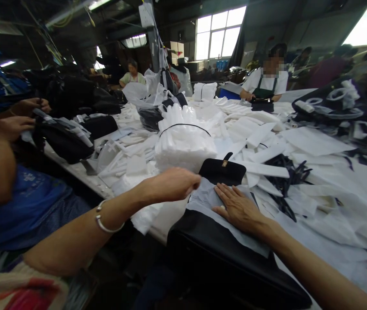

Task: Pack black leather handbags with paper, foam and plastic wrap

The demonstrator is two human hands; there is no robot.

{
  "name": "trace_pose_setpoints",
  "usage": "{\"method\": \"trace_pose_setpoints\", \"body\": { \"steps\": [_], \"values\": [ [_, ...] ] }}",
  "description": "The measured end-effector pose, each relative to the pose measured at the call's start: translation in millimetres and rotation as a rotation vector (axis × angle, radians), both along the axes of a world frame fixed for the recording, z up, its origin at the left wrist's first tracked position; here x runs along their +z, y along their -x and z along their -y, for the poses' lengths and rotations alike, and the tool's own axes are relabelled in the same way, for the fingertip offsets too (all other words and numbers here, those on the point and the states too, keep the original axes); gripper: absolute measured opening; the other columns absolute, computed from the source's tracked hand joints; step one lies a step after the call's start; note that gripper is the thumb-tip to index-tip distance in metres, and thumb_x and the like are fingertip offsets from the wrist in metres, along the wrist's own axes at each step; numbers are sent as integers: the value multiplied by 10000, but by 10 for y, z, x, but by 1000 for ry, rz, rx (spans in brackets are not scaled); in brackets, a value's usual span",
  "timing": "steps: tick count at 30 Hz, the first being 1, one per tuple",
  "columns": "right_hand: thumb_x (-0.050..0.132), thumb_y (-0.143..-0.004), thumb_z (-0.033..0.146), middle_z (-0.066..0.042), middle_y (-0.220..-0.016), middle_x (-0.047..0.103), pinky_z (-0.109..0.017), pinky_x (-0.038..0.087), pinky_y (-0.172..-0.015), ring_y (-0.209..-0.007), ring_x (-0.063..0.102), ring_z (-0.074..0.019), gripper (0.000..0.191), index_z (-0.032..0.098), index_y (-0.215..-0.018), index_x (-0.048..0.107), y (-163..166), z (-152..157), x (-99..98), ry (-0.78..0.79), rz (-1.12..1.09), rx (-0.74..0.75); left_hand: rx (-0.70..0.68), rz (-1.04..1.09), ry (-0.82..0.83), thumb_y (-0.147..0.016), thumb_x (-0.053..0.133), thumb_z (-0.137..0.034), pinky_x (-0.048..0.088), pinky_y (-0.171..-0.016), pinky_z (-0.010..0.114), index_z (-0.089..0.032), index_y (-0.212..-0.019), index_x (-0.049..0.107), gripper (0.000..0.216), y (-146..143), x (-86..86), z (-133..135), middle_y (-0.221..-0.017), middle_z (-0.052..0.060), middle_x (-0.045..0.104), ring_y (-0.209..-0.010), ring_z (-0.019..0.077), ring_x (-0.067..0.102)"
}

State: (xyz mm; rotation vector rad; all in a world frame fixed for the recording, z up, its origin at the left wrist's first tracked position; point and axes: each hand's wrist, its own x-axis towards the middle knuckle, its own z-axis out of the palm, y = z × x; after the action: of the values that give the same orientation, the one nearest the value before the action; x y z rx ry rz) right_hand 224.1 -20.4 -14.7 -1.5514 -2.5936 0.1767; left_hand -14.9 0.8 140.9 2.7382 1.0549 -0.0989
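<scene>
A black bag (pixel 222 254) lies in front of me at the table's edge, its flap (pixel 223 171) folded away from me and showing a small metal clasp. Thin white tissue paper (pixel 207 196) covers the upper part of the bag. My right hand (pixel 238 207) lies flat on this paper with its fingers stretched out. At the paper's left edge, my left hand (pixel 178 184) is closed, its fingers curled together. What it pinches, if anything, is hidden.
A banded stack of white foam sheets (pixel 185 144) stands just beyond. Loose foam pieces and paper cover the table, with black straps (pixel 283 176) at right. A co-worker's hands (pixel 15 125) are at left by another black bag (pixel 62 137). Another person (pixel 265 82) works across the table.
</scene>
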Motion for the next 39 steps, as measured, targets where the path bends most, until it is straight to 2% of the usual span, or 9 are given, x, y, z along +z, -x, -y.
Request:
{"method": "trace_pose_setpoints", "body": {
  "steps": [3, 6, 9, 12, 20, 24, 30, 36, 39],
  "values": [
    [474, -919, 560, -180, -1468, 476, -543, 315, -1129, -1370, 420, -345, 677, 123, -1436, 465, -15, 5, 3, -60, -32, 9, -37, 206, -46, -978, 381, -253, 468, -880, 307, -194, -1183, 590, 298, -630, -64, -64, -1152, 76, 679, -1053, 218, 638],
    [512, -918, 424, -155, -1445, 513, -535, 333, -1117, -1353, 439, -346, 575, 151, -1423, 489, -35, 12, -20, -87, -33, 44, -25, 162, 21, -945, 450, -553, 381, -1061, 426, -106, -1348, 471, 602, -929, -497, -51, -1359, 185, 556, -1309, 316, 475],
    [492, -923, 440, -169, -1498, 436, -521, 287, -1151, -1390, 396, -321, 635, 105, -1458, 428, -28, 13, -40, -49, -9, 51, 56, 28, 215, -848, 463, -730, 272, -1135, 521, -94, -1515, 212, 955, -708, -1023, -26, -1577, 222, 247, -1459, 367, 226],
    [431, -931, 563, -182, -1526, 379, -522, 238, -1176, -1425, 341, -303, 731, 77, -1475, 388, 2, 9, -29, -8, -9, 5, 167, -22, 229, -801, 476, -779, 230, -1142, 565, -113, -1549, 90, 1074, -341, -1298, -33, -1615, 215, 32, -1489, 386, 43],
    [391, -955, 546, -179, -1525, 385, -513, 248, -1174, -1429, 334, -298, 694, 87, -1475, 390, -19, 19, -19, -30, 3, 23, 34, 33, -59, -871, 404, -735, 68, -1190, 544, -68, -1512, 248, 938, -537, -972, -59, -1579, 238, 216, -1491, 350, 106],
    [452, -947, 447, -198, -1485, 443, -494, 262, -1173, -1400, 386, -295, 642, 69, -1463, 401, 0, 14, -14, -53, 8, 38, -165, 131, 149, -893, 485, -648, 178, -1198, 447, -75, -1539, 130, 933, -651, -1075, -44, -1605, 226, 116, -1500, 304, 74],
    [423, -914, 630, -238, -1481, 430, -502, 292, -1159, -1396, 386, -331, 802, 27, -1441, 426, -81, 42, 46, -18, -8, -68, -125, 343, 308, -822, 661, -550, 186, -1205, 461, -86, -1538, 81, 1033, -560, -1278, -28, -1609, 233, 94, -1498, 307, 108],
    [368, -905, 695, -178, -1535, 369, -504, 278, -1169, -1437, 314, -311, 828, 101, -1482, 390, -370, 113, 64, 38, -6, -147, -143, 350, 392, -913, 575, -297, 351, -1124, 406, -125, -1388, 417, 529, -488, -1123, -129, -1449, 172, 460, -1355, 264, 434],
    [346, -909, 700, -177, -1553, 330, -496, 283, -1172, -1444, 299, -306, 843, 93, -1494, 364, -391, 124, 37, 82, -23, -161, -259, 272, 376, -939, 543, -253, 309, -1149, 414, -163, -1318, 530, 390, -419, -1115, -184, -1487, 148, 437, -1407, 269, 369]
  ]
}}
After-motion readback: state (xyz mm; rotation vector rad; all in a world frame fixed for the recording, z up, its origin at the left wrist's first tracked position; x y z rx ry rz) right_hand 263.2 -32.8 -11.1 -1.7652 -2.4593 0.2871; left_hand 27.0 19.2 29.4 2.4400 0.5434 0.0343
